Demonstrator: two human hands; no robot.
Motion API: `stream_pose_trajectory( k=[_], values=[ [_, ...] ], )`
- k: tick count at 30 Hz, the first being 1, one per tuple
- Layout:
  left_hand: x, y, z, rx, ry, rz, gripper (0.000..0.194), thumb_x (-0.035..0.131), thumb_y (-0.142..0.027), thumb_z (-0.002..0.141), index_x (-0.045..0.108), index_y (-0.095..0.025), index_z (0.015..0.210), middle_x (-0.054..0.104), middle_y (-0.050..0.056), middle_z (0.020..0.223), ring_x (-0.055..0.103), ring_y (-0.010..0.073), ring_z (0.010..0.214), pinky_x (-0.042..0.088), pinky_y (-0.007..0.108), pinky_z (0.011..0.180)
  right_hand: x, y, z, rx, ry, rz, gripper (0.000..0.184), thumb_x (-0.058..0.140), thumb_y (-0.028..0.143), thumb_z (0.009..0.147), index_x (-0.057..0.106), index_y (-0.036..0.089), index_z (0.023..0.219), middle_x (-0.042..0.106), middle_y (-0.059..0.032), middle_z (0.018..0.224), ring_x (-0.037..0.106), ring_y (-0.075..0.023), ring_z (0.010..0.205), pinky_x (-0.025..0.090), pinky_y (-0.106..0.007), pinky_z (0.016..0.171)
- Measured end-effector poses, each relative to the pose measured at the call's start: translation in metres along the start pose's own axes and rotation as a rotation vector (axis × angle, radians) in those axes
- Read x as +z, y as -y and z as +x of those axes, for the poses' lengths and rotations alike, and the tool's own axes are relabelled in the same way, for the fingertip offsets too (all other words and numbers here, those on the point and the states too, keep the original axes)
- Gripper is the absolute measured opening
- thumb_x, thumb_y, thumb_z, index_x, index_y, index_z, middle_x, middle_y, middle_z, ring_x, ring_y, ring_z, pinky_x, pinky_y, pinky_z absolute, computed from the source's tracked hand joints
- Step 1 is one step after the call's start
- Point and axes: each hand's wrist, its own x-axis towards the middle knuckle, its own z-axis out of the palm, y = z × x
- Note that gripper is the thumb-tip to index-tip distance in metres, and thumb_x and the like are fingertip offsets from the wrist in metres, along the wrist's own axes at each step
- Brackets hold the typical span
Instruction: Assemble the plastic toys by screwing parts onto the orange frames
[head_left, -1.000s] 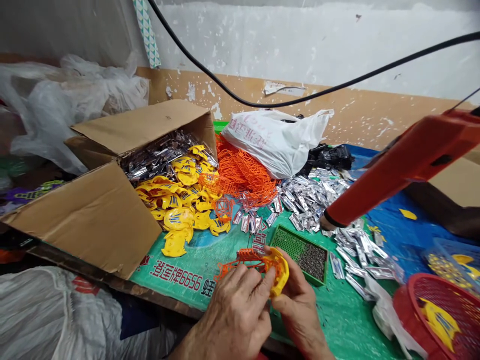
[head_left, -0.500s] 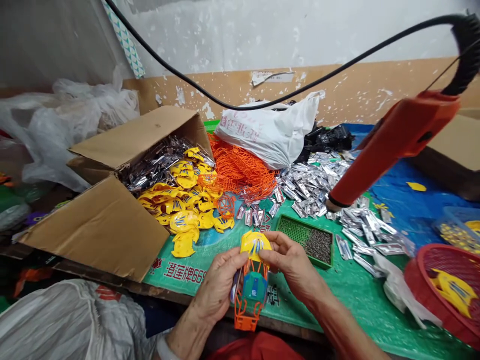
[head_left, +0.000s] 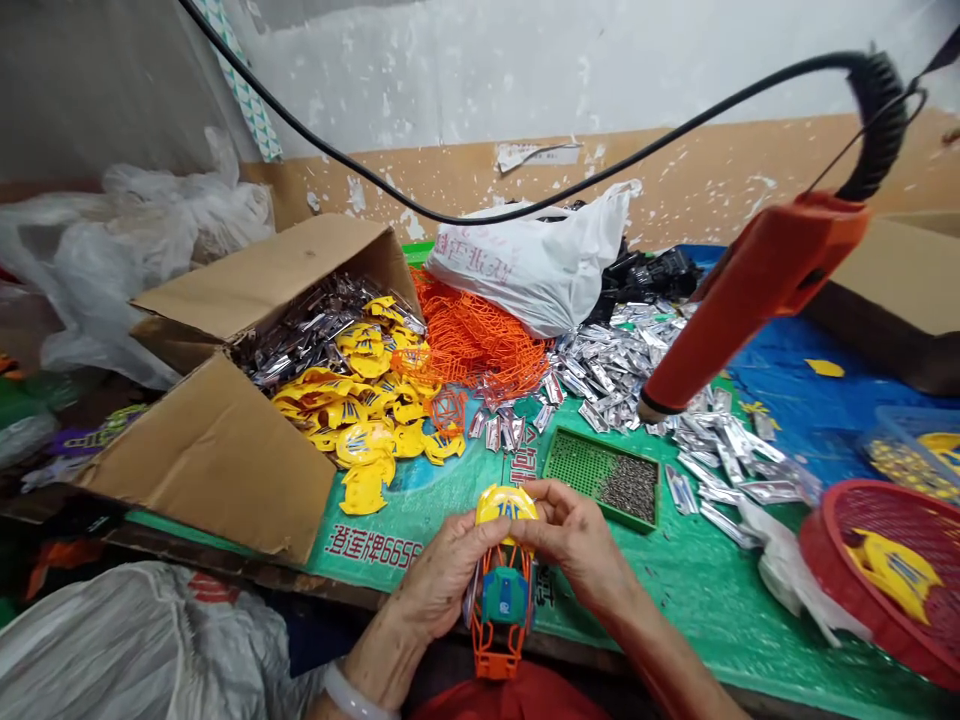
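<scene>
Low over the near edge of the table, a toy car body point(head_left: 504, 598) with an orange frame and a green middle is held between both hands. My left hand point(head_left: 442, 570) grips its left side, thumb on the yellow hood point(head_left: 501, 503) at the far end. My right hand point(head_left: 574, 535) pinches the hood's right side with thumb and fingers. Beyond the hands stands a green tray point(head_left: 559, 462) with small dark screws point(head_left: 628, 486) in its right part. The toy's underside is hidden.
A red electric screwdriver point(head_left: 739, 305) hangs at right on a black cable. Left, a cardboard box point(head_left: 217, 450) spills yellow hoods point(head_left: 367, 440). Orange frames point(head_left: 480, 335) and silvery parts point(head_left: 600, 370) lie behind. A red basket point(head_left: 821, 560) stands at right.
Both hands have drawn the toy car body slightly lower and nearer, and the yellow hood appears more tilted. The hanging screwdriver appears further left, with the whole view shifted slightly.
</scene>
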Motion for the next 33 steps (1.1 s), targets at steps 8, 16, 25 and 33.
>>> stream_pose_trajectory(
  k=[8,16,25,33],
  values=[
    [-0.003,0.002,-0.001,-0.020,-0.063,-0.054,0.028,0.077,-0.036,0.070,0.071,-0.010,0.076,0.066,0.002,0.062,0.054,0.0084,0.052,0.042,0.018,0.052,-0.032,0.019,-0.024,-0.316,-0.143,-0.431,0.042,0.070,0.042,0.072,0.064,0.025,0.109,0.064,-0.0023,0.085,0.056,-0.0158,0.069,0.045,-0.031,0.060],
    [0.000,0.009,0.006,-0.120,-0.046,-0.167,0.028,0.082,-0.032,0.062,0.068,-0.008,0.070,0.064,0.003,0.057,0.056,0.0100,0.047,0.046,0.021,0.049,-0.096,0.137,-0.003,-0.999,-0.710,-0.445,0.061,0.078,0.038,0.063,0.054,0.036,0.119,0.057,-0.0060,0.123,0.055,-0.0272,0.111,0.046,-0.045,0.085],
    [0.000,0.015,0.009,-0.119,-0.059,-0.169,0.030,0.080,-0.030,0.063,0.072,-0.008,0.081,0.069,0.006,0.066,0.059,0.0118,0.053,0.048,0.022,0.054,-0.058,0.142,0.057,-0.808,-0.453,-0.313,0.034,0.080,0.026,0.055,0.063,0.016,0.083,0.065,-0.0026,0.078,0.060,-0.0172,0.066,0.050,-0.037,0.063],
    [0.004,0.016,0.015,-0.127,-0.045,-0.122,0.029,0.078,-0.034,0.067,0.071,-0.009,0.080,0.067,0.004,0.064,0.057,0.0101,0.052,0.046,0.020,0.052,-0.053,0.103,0.064,-0.798,-0.636,-0.354,0.023,0.075,0.028,0.058,0.055,0.018,0.065,0.058,0.0022,0.063,0.052,-0.0123,0.051,0.049,-0.033,0.053]
  ],
)
